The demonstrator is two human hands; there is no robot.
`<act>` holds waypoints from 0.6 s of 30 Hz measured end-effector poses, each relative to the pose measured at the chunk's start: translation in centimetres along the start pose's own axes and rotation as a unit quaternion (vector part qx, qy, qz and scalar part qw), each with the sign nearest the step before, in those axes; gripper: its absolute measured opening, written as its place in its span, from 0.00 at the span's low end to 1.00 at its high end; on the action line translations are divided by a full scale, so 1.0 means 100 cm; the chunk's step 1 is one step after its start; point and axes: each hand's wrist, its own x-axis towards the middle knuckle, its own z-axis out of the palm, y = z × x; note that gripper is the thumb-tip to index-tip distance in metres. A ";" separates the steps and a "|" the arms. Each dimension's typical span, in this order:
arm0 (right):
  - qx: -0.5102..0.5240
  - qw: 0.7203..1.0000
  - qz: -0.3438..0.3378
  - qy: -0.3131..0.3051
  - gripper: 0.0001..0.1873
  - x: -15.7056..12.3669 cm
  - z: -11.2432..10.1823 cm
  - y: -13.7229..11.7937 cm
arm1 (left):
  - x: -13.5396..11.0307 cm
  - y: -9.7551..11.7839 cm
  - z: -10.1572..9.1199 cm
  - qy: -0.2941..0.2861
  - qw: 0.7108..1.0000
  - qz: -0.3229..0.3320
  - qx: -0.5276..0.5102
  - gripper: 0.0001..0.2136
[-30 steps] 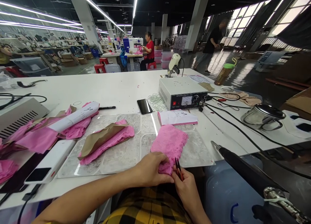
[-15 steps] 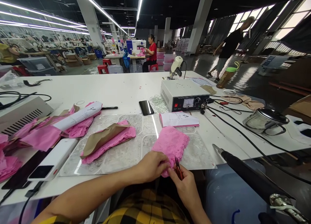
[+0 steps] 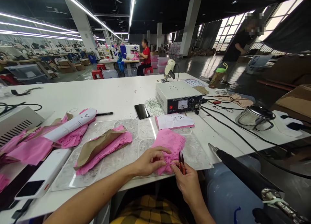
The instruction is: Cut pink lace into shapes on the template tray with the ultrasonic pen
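A pink lace fabric piece (image 3: 168,141) with a scalloped edge lies on the clear mat (image 3: 196,152) in front of me. Over its left edge is my left hand (image 3: 152,160), index finger stretched out and thumb apart from it, with no grip on the cloth showing. In my right hand (image 3: 188,182) are small thread snips (image 3: 181,164) with orange-red handles, dark blades pointing up and away. The right thumb and fingertips also touch the near edge of the pink lace. Left of my hands lies another pink lace piece (image 3: 114,146) with a brown layer folded over it.
Behind the lace are a paper-wrapped pink bundle (image 3: 173,121), a phone (image 3: 141,111) and a control box (image 3: 179,96). A black handheld tool (image 3: 240,169) juts in at right near a glass mug (image 3: 255,117). A pink pile (image 3: 73,133) and white power bank (image 3: 45,173) lie left.
My left hand has loosened from the lace and its fingers have spread. The right hand keeps the snips. The view has shifted slightly, and a person at right has moved nearer.
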 end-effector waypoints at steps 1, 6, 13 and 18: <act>0.027 1.000 0.016 0.005 0.25 0.001 0.001 -0.001 | 0.002 -0.002 -0.002 -0.015 0.999 -0.009 -0.037 0.17; 0.094 0.994 0.053 0.023 0.28 0.006 0.012 -0.009 | 0.007 -0.015 -0.010 -0.095 0.977 -0.043 -0.186 0.18; 0.168 0.980 0.109 0.007 0.33 0.010 0.014 -0.020 | 0.009 -0.029 -0.010 -0.099 0.961 -0.057 -0.253 0.17; 0.194 0.969 0.150 -0.043 0.35 -0.010 -0.006 -0.025 | 0.008 -0.032 -0.013 -0.088 0.960 -0.065 -0.257 0.15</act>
